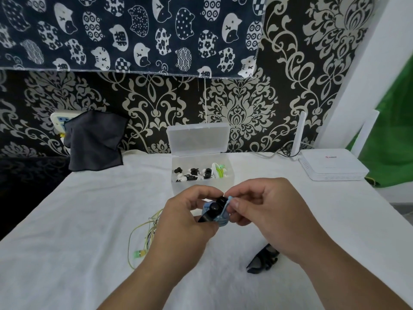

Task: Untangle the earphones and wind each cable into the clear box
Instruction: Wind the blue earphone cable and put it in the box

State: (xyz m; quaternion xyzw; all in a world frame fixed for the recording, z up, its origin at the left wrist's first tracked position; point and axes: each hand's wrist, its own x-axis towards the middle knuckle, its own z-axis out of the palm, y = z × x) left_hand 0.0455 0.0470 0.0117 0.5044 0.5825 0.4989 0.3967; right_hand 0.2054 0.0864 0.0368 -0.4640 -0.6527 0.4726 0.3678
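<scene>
My left hand [185,220] grips a coiled light-blue earphone cable with black earbuds [215,208] above the white table. My right hand [263,204] pinches a strand of that blue cable at the top of the coil. Just behind the hands stands the clear box [230,177], lid up, with several wound earphones inside, black-and-white ones and a green one. A tangled yellow-green earphone cable [140,238] lies on the table, partly hidden by my left wrist.
A small dark object [263,260] lies on the cloth under my right forearm. A white router [330,164] sits at the back right. A dark cloth [96,139] hangs over a wall socket at the back left. The table is covered in white cloth [67,242].
</scene>
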